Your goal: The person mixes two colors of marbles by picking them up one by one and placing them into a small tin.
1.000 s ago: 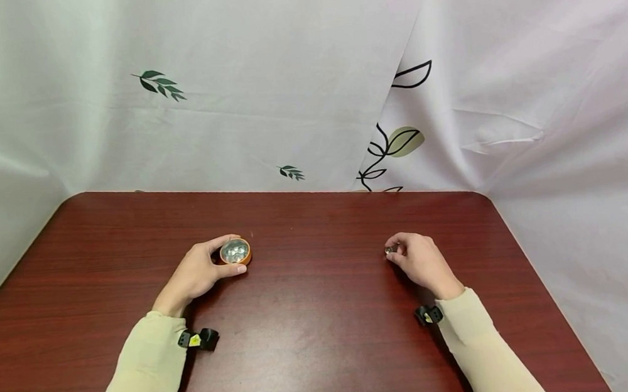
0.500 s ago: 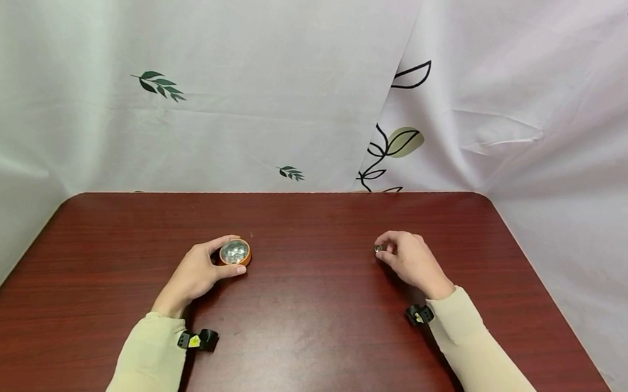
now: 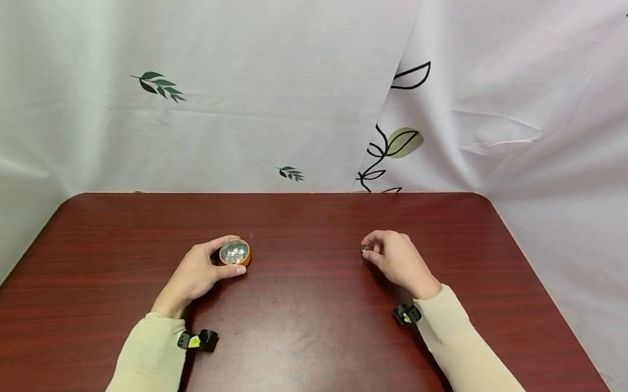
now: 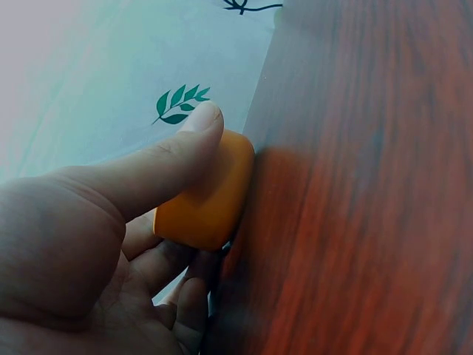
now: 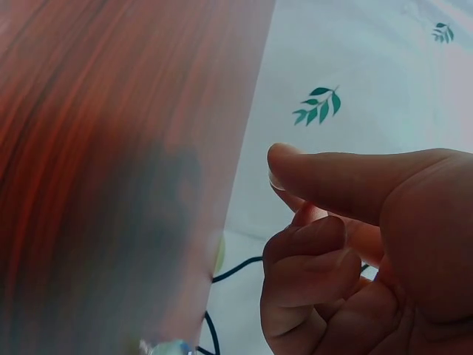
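My left hand grips a small round orange-sided object, thumb on the near side and fingers on the far side. Its top is silvery and glassy, with several bright spots. In the left wrist view, the smooth orange wall stands on the table under my thumb. Over to the right, my right hand pinches a tiny shiny object between thumb and index finger, its kind too small to make out. From the right wrist, the thumb covers this pinch and the other fingers are curled in.
Both arms rest over a dark red wooden table, whose far edge meets a white leaf-printed cloth. Bands with small cameras sit at both wrists. A glassy, shiny thing is cut off by the right wrist view's bottom edge.
My right hand has moved steadily left, toward the orange object, carrying the tiny shiny object. The left hand and the orange object have stayed in place.
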A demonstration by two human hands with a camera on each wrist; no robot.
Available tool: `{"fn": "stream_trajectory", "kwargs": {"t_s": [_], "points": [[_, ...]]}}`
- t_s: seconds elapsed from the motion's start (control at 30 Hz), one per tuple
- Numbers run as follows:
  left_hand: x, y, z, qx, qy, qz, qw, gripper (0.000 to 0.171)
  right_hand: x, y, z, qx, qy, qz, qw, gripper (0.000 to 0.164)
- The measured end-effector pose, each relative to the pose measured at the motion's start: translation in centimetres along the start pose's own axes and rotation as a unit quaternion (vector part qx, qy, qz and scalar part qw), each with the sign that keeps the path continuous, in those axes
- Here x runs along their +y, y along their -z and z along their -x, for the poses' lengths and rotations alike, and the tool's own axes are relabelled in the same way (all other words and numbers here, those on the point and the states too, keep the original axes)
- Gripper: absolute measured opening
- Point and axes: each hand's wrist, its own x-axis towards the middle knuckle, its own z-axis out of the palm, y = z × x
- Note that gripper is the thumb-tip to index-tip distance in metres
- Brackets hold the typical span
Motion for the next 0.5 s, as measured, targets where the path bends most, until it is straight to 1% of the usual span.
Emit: {"fn": "stream_trajectory", "kwargs": {"t_s": [0.2, 0.5], "points": [[0.0, 0.0, 0.0, -0.001, -0.003, 0.001, 1.0, 0.064, -0.9, -0.5, -0.2, -0.003, 0.0, -0.004, 1.0, 0.008], [0.0, 0.0, 0.0, 0.0, -0.004, -0.005, 1.0, 0.063, -2.1, -1.3, -0.6, -0.006, 0.018, -0.008, 1.0, 0.007]]}}
